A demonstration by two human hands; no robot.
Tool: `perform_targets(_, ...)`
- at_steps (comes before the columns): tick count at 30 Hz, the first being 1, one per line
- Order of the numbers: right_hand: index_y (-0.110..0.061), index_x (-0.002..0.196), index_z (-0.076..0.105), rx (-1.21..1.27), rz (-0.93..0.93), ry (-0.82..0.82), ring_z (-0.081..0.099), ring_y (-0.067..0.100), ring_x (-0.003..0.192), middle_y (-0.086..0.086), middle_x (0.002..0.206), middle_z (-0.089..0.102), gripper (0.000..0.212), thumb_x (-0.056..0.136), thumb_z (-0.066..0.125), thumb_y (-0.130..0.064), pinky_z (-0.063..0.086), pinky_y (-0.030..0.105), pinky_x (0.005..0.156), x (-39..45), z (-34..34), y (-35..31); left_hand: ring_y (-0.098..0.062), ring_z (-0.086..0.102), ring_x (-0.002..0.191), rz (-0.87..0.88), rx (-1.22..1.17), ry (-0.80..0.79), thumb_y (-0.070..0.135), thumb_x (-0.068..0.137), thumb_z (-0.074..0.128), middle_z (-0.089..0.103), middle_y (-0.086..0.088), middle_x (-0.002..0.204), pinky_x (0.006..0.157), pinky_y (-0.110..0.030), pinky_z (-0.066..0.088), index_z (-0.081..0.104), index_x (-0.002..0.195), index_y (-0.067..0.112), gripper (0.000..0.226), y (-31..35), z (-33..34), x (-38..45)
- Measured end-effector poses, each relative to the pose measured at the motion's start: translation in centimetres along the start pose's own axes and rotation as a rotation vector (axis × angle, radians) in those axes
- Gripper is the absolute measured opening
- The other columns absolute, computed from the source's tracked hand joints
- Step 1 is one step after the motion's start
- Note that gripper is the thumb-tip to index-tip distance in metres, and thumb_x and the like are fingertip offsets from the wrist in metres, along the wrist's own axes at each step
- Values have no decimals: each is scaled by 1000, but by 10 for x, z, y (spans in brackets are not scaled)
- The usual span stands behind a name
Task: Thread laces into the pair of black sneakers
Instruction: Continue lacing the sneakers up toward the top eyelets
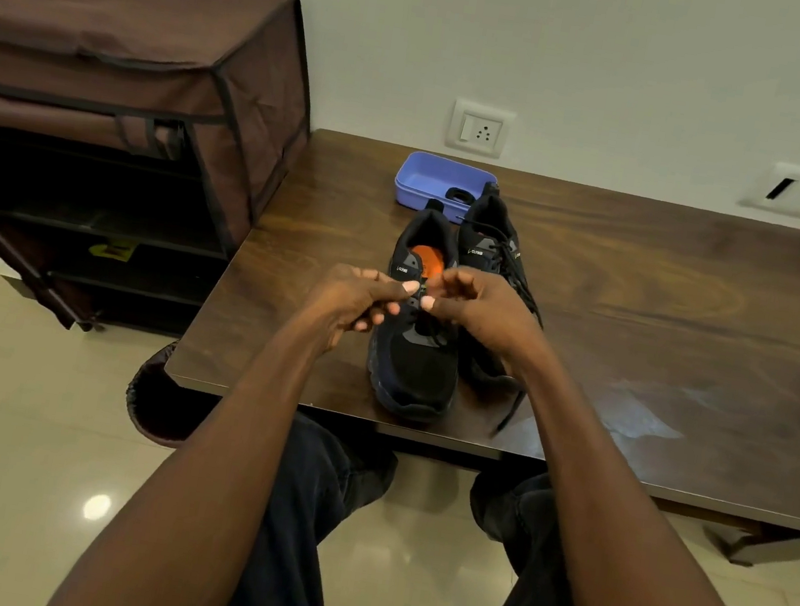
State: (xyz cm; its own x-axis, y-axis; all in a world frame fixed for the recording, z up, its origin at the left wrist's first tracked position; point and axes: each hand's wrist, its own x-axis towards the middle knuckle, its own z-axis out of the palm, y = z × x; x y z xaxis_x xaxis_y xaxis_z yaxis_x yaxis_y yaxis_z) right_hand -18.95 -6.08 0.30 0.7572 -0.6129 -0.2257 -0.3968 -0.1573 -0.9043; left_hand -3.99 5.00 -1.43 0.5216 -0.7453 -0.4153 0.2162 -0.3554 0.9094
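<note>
Two black sneakers stand side by side on the dark wooden table (646, 308), toes toward me. The left sneaker (411, 367) has an orange insole and its tongue area is open. The right sneaker (495, 244) has a black lace threaded through it, with one end trailing to the table's front edge. My left hand (356, 304) and my right hand (477, 309) hover over the left sneaker's eyelets, fingers curled, pinching the black lace (421, 291) between thumb and fingertips. The lace itself is mostly hidden by my fingers.
A purple plastic tray (427, 177) with a small black item sits behind the sneakers. A brown fabric shoe rack (116, 104) stands left of the table. Wall sockets (478, 128) are on the wall behind. My knees are under the table's front edge.
</note>
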Motion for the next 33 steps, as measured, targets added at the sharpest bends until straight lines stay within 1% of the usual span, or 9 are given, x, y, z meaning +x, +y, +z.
perform_targets(2,-7,111,66,71,-40,-46,69,14,85,6,95,72,27,85,73,-6,55,22,82,-1,2,-1,-5,45,45,-4,-50,-79,10,90,67,62,-2,63,37,-15,29,68,90,1,9,2,6,-3)
perform_targets(6,5,104,66,97,24,-1,61,11,65,10,78,68,14,91,62,1,53,20,63,-4,3,-2,-6,57,53,-24,-117,-153,3,95,58,68,-6,71,45,-13,40,66,104,-5,15,4,6,-4)
perform_targets(10,-3,85,68,-15,96,132,54,11,54,6,67,66,11,92,60,-2,48,22,59,3,0,3,-10,68,60,-39,-180,-89,1,94,58,72,-11,79,51,-17,53,64,99,-1,8,5,5,-4)
perform_targets(16,-13,75,70,-330,172,291,65,22,71,5,75,71,20,86,53,-13,58,41,76,13,-1,13,-15,72,60,-45,-234,-8,-3,96,54,71,-17,79,52,-22,57,59,94,-4,6,7,12,-5)
perform_targets(19,-15,85,71,-466,96,312,65,19,84,2,90,71,11,88,61,-17,54,35,76,10,3,12,-12,69,55,-26,-182,42,3,91,64,72,-11,70,49,-19,55,61,91,0,4,6,11,-4)
perform_targets(22,-16,104,71,-264,-51,207,62,10,86,-2,94,69,18,86,73,-17,47,26,77,10,10,9,-6,59,48,-14,-91,43,10,85,73,68,-3,64,43,-15,46,66,86,5,9,5,12,-1)
perform_targets(26,-12,87,75,-104,-72,172,62,12,70,8,80,73,3,87,72,-12,53,35,75,13,17,11,-4,49,44,-33,-94,60,8,85,73,60,-1,62,40,-15,39,66,81,6,8,4,16,1)
perform_targets(30,-10,84,76,-5,-90,193,70,20,83,5,83,75,3,85,73,-11,56,36,82,15,20,15,-4,51,43,-43,-141,78,8,85,73,61,0,60,40,-14,41,66,85,3,8,4,19,4)
perform_targets(33,-16,85,77,-35,-97,262,69,16,84,0,83,74,9,88,70,-11,56,29,79,21,23,18,-5,54,44,-33,-167,90,15,86,74,63,-1,60,40,-15,43,65,84,5,14,3,23,7)
